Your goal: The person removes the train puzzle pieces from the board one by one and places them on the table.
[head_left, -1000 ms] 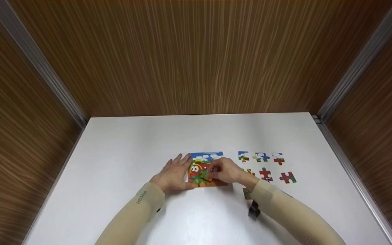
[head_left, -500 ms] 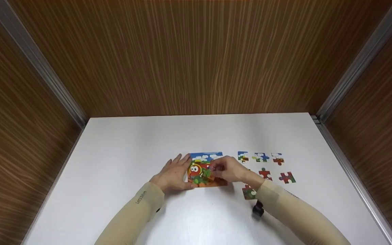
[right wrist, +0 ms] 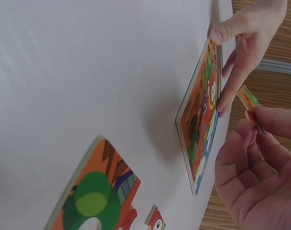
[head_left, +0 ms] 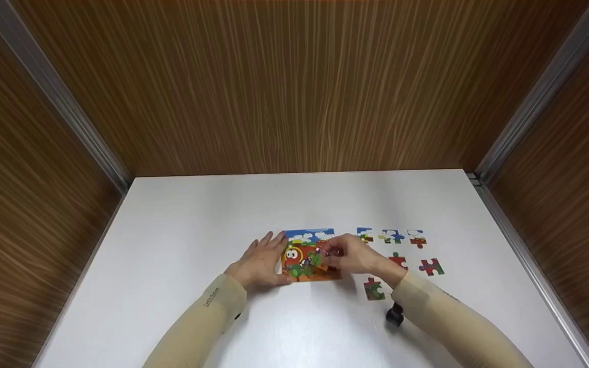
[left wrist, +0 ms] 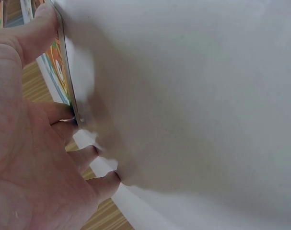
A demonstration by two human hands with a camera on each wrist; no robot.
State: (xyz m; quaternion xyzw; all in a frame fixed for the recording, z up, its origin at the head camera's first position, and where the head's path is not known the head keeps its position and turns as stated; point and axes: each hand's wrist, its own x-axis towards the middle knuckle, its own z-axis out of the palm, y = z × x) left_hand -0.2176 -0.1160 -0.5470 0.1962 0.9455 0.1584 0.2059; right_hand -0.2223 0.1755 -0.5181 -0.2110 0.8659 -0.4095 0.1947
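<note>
A flat puzzle board (head_left: pixel 311 277) with a bright cartoon picture lies on the white table. My left hand (head_left: pixel 261 260) is spread along its left side, fingers extended, thumb on the near left corner. In the left wrist view, the thumb (left wrist: pixel 42 21) and index fingertip meet the board's edge. Over the board's right half, my right hand (head_left: pixel 353 254) pinches a small jigsaw piece (right wrist: pixel 249 99) between thumb and fingertips. The right wrist view shows that piece raised above the board and tilted, its green and orange face partly visible.
Several loose jigsaw pieces lie in rough rows right of the board, including a blue-and-white one (head_left: pixel 392 236), a red one (head_left: pixel 431 267) and a green one (head_left: pixel 374 289). My right forearm (head_left: pixel 443 312) hides part of that area. Wood-grain panels (head_left: pixel 294 87) enclose the table.
My right hand has shifted slightly right with the pinched jigsaw piece, showing more of the board. The right forearm has uncovered the nearest loose green piece. My left hand stays in place.
</note>
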